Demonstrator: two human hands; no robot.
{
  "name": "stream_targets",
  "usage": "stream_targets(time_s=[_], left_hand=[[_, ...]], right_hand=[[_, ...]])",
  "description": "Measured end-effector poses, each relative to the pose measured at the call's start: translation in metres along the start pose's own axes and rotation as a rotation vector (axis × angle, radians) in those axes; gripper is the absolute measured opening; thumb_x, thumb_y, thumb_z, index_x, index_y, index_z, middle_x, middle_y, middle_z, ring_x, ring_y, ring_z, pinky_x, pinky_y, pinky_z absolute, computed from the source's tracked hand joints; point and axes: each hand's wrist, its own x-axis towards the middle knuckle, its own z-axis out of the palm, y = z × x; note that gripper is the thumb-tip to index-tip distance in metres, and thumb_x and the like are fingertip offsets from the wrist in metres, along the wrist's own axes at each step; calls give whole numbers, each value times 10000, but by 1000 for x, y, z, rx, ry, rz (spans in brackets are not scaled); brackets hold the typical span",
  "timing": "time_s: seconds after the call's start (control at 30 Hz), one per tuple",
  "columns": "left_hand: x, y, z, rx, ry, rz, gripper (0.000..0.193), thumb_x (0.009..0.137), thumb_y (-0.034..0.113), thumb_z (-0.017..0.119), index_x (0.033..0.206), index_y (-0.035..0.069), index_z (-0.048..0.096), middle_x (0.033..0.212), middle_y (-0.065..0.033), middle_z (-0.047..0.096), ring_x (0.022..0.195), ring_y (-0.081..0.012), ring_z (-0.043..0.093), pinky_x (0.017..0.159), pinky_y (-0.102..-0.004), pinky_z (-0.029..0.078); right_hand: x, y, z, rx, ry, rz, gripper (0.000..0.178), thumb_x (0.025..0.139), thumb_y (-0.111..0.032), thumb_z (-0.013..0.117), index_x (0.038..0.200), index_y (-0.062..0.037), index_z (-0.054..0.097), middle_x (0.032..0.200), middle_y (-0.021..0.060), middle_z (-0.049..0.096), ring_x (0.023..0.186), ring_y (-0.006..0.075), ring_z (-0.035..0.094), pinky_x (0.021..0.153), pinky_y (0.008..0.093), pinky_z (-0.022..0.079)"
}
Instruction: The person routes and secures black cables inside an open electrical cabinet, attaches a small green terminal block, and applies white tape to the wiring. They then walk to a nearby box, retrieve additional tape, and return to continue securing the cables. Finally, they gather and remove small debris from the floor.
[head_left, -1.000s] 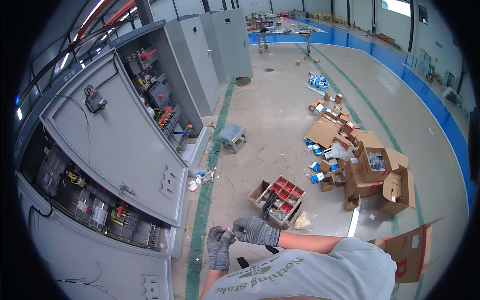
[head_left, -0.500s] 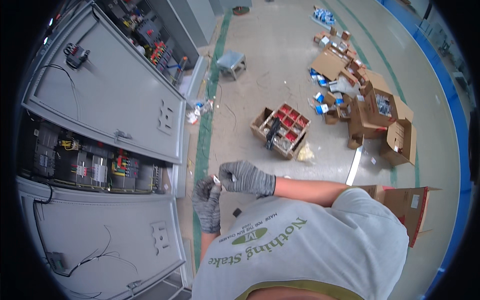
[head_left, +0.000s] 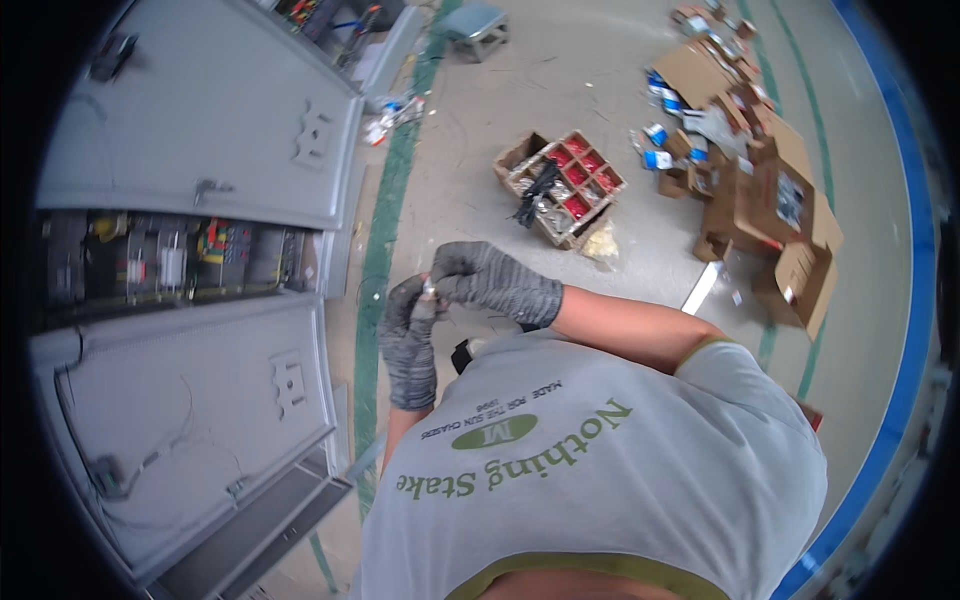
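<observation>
My left hand point(head_left: 408, 345), in a grey knitted glove, is closed with its thumb and fingers pinching a small white piece point(head_left: 429, 288). The piece is too small to tell its kind. My right hand point(head_left: 497, 284), gloved the same way, bends its closed fingers onto the piece from the other side, so the fingertips of both hands meet there. Both hands are raised in front of my body, over the floor. Beyond them on the floor stands a cardboard box with compartments point(head_left: 548, 214), filled with small red and clear packets. A black bundle point(head_left: 537, 193) lies across it.
Grey electrical cabinets with a door point(head_left: 250, 150) and wired components point(head_left: 170, 262) stand at my left. A small metal step stool point(head_left: 476, 28) is at the far side. Opened cardboard boxes point(head_left: 735, 215) and blue-white packets are heaped at the right. Plastic scraps point(head_left: 392, 120) lie by the cabinets.
My view has shifted, so the cabinets, stool and boxes sit higher in the picture. My right fingertips have closed in on the white piece, beside the left ones.
</observation>
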Motion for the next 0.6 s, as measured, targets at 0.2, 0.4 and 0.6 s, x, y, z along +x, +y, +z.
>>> stream_targets(time_s=[0.2, 0.4, 0.6], left_hand=[[-1, 12, 2, -103, 138, 27, 338, 896, 240, 640, 1128, -1, 593, 967, -58, 606, 848, -134, 595, 725, -260, 502], [-18, 0, -39, -245, 306, 48, 304, 857, 212, 691, 1095, 39, 618, 944, -55, 621, 810, -132, 600, 712, -258, 507], [-48, -11, -93, -319, 399, 109, 252, 814, 100, 714, 1046, 57, 626, 892, -22, 622, 768, -106, 576, 701, -236, 480]], right_hand=[[16, -20, -1, -259, -29, -102, 128, 857, -120, 624, 907, -3, 619, 784, 20, 582, 763, 106, 556, 724, 249, 463], [32, -31, 48, -579, -140, -89, 148, 847, -121, 626, 936, -8, 661, 794, 76, 632, 707, 120, 561, 666, 267, 458], [50, -15, 105, -648, -252, -63, 131, 826, -109, 649, 903, -5, 669, 751, 64, 623, 652, 115, 530, 625, 262, 454]])
